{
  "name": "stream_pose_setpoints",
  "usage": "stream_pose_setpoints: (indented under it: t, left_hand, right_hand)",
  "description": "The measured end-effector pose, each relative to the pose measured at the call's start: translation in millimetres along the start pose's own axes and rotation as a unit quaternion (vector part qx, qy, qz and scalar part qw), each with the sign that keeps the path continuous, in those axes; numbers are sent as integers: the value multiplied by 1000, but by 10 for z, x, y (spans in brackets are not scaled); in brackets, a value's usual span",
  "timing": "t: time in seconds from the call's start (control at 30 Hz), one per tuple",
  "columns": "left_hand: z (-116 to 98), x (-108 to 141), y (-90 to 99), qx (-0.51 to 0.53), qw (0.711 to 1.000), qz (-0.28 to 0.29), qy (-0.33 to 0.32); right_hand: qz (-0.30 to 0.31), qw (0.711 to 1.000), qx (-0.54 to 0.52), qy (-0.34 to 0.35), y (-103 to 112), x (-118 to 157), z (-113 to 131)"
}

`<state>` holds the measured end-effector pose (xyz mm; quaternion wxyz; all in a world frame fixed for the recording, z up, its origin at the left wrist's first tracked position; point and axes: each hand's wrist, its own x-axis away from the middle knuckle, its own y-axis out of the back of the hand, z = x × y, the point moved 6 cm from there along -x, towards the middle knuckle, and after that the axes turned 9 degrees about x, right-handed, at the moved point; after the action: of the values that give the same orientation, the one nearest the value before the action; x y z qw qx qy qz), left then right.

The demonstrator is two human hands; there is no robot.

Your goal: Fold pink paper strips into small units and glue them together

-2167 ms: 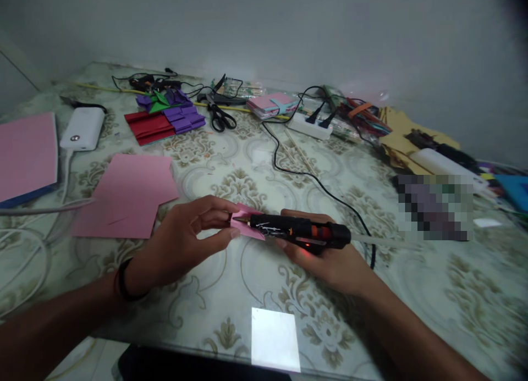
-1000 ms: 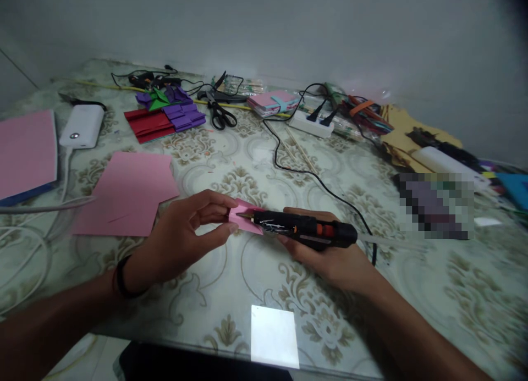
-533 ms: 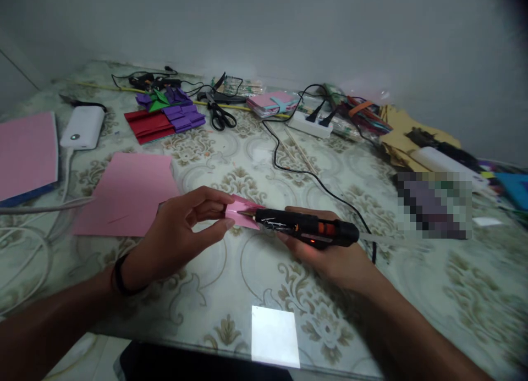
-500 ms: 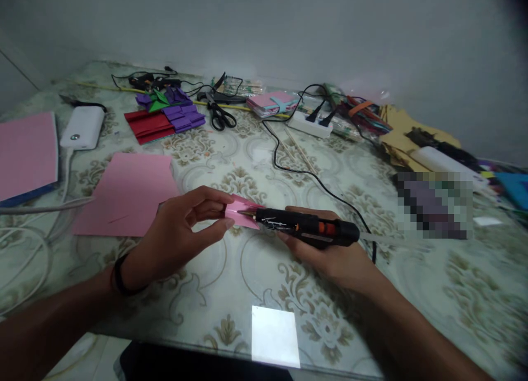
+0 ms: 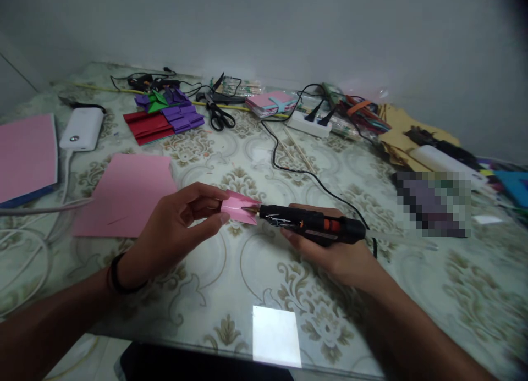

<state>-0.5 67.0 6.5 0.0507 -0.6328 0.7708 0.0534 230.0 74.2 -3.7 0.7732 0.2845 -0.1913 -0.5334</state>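
Note:
A small folded piece of pink paper (image 5: 236,206) is pinched at its left end between the thumb and fingers of my left hand (image 5: 181,216). My right hand (image 5: 336,257) grips a black hot glue gun (image 5: 313,224), with a clear glue stick (image 5: 404,239) poking out of its back. The gun's nozzle points left and lies over the pink paper, where a shiny line of glue shows. Whether the tip touches the paper I cannot tell. Behind my left hand a larger pink sheet (image 5: 127,188) lies flat on the patterned table (image 5: 231,293).
Across the back are folded purple paper (image 5: 181,119), red paper (image 5: 148,127), black scissors (image 5: 220,117), a stack of pink cards (image 5: 270,103) and a power strip (image 5: 309,123). A black cord (image 5: 301,171) runs toward the gun. At left lies a white power bank (image 5: 83,128) with cables.
The glue gun in my right hand has shifted slightly right along the pink paper. My left hand, with the paper, has moved a little left.

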Motion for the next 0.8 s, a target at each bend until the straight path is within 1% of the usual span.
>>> stream_pose_setpoints:
  t: [0.27,0.53,0.8]
  left_hand:
    - [3,-3,31,1,1000,-21,4]
    - [-13,-5,75,-6,998,-57,20]
    - [-15,-16,94,-19,998,-62,16]
  right_hand:
    - [-4,1000,-22,-14,15,11,-44]
    - [-26,999,18,-9,61,9,-58]
    - [-34,999,21,-19,67,6,-90]
